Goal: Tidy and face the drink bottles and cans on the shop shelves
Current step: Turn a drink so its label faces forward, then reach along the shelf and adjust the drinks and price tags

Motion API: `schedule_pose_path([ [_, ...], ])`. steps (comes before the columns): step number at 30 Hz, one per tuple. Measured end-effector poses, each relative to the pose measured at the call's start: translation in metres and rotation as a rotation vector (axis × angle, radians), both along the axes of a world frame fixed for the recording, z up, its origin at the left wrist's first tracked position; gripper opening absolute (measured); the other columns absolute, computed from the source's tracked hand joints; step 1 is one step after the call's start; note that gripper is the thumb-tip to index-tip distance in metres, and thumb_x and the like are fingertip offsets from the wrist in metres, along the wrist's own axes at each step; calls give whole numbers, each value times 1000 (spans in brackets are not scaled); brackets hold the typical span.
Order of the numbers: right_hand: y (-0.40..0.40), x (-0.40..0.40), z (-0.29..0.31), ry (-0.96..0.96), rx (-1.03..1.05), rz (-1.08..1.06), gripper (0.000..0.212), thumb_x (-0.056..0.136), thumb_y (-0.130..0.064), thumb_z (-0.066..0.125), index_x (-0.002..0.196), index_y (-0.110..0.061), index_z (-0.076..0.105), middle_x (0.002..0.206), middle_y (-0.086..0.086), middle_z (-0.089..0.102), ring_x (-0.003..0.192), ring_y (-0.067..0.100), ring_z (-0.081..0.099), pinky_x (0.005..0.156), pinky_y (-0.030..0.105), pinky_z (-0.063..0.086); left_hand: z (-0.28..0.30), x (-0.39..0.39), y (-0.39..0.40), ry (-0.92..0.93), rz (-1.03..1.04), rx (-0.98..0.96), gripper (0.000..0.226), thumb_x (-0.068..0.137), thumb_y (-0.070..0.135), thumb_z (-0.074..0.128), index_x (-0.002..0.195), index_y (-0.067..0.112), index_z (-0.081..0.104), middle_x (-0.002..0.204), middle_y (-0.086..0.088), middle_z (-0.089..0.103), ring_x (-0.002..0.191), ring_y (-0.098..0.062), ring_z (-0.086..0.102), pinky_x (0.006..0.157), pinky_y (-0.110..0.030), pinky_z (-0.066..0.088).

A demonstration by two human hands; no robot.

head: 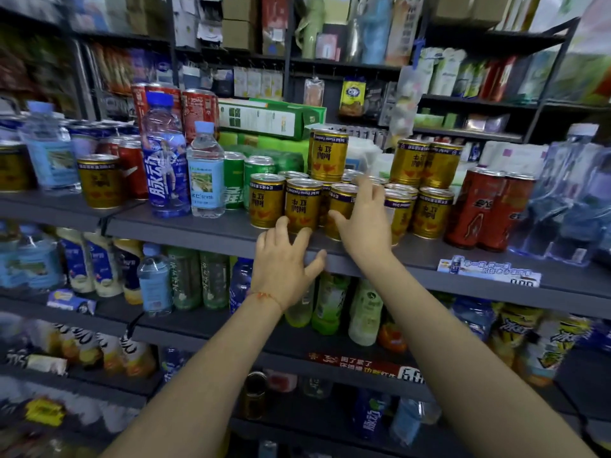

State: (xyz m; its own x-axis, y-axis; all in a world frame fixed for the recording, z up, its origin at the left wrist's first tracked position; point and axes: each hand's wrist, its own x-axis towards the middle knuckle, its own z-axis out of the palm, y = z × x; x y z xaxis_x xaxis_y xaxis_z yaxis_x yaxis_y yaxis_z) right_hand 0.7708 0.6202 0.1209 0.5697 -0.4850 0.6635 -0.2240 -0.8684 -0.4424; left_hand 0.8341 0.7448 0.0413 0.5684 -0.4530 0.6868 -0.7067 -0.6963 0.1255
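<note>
On the dark grey metal shelf (198,226), roughly a dozen short gold metal cans (302,206) stood clustered, both hands spread wide and holding nothing: left hand (281,269) below them, right hand (365,223) before them, two tall red cans (489,209) alongside.

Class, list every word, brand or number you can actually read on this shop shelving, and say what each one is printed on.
"脉动": tall blue bottle on the upper shelf.
"Red Bull", appearing mirrored: gold can beside the left hand.
"Red Bull", also mirrored: stacked gold can.
Shelf-edge price tag: too blurred.
Red shelf strip: characters not clear.
Water bottle label: too small.
</note>
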Motion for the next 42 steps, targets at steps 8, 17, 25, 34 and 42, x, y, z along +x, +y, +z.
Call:
schedule_pose_path([
  [8,2,-30,-23,-197,5,272,37,88,-6,58,124,-13,51,126,5,49,84,19,61,71,30,51,3,-7,-5,46,-5,-48,57,89,52,30,126,20,59,107,-10,50,103,-31,50,95,-42,35],
  [17,-34,-100,-80,425,424,550,24,91,-4,51,71,-5,65,61,3,66,50,25,63,53,37,53,-94,-75,-35,400,-190,-177,11,88,21,56,92,20,66,87,-3,70,80,-25,65,56,-31,44],
  [25,-88,-146,-151,-174,448,-19,15,88,-4,56,94,-17,53,88,0,57,79,16,54,68,29,41,-126,-98,-84,706,-283,-192,18,88,29,55,96,25,70,93,4,71,86,-19,65,72,-36,54],
  [34,-159,-162,-189,-179,497,-147,74,75,-27,84,131,0,44,121,19,50,117,35,47,95,53,46,-118,-142,-152,733,-405,-253,15,88,15,61,96,21,72,104,4,69,99,-12,61,87,-27,48],
  [42,-159,-160,-197,-247,560,-65,77,66,-30,88,129,-18,45,118,6,61,107,27,61,86,51,53,-111,-161,-154,749,-372,-147,17,87,16,64,102,22,69,105,6,62,98,-11,59,85,-23,47],
])
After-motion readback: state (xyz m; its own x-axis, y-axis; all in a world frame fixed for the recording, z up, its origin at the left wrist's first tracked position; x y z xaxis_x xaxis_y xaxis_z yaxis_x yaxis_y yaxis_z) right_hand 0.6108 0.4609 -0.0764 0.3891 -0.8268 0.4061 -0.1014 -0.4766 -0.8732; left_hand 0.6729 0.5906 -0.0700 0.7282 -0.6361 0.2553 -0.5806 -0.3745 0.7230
